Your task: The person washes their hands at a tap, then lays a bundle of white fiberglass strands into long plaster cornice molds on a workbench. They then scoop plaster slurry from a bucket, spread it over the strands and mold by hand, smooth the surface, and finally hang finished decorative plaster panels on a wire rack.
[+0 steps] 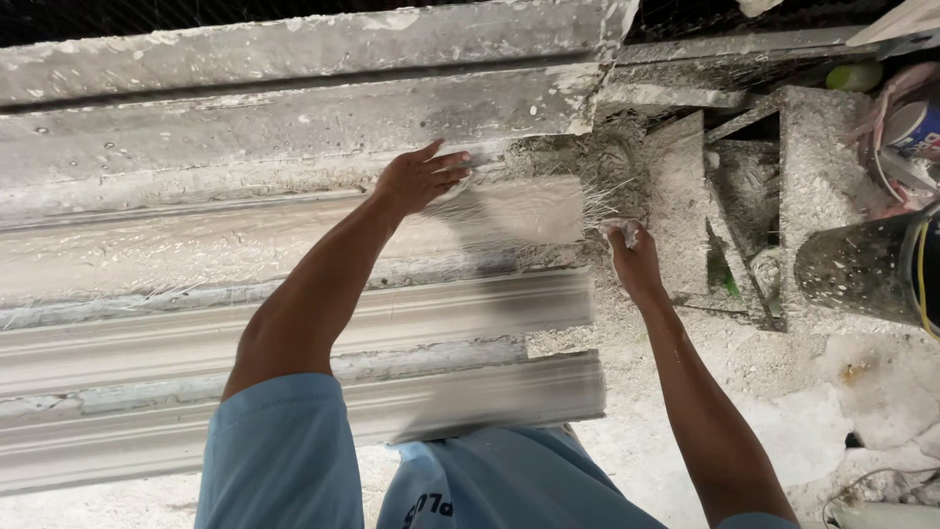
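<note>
My left hand [423, 176] lies with fingers spread on the wet plaster surface of a long moulding strip [245, 245], near its right end where loose fibres stick out. My right hand [632, 257] is at that end of the strip, fingers closed around a small white lump of plaster or fibre [625, 231]. Both arms reach out from light blue sleeves [279, 451].
Several long grey plaster mouldings [294, 333] lie side by side across a crusted work table [744, 372]. A dark bucket [867, 269] lies at the right edge, with a small pot [916, 125] and rags above it. Plaster-caked blocks [813, 167] stand at the upper right.
</note>
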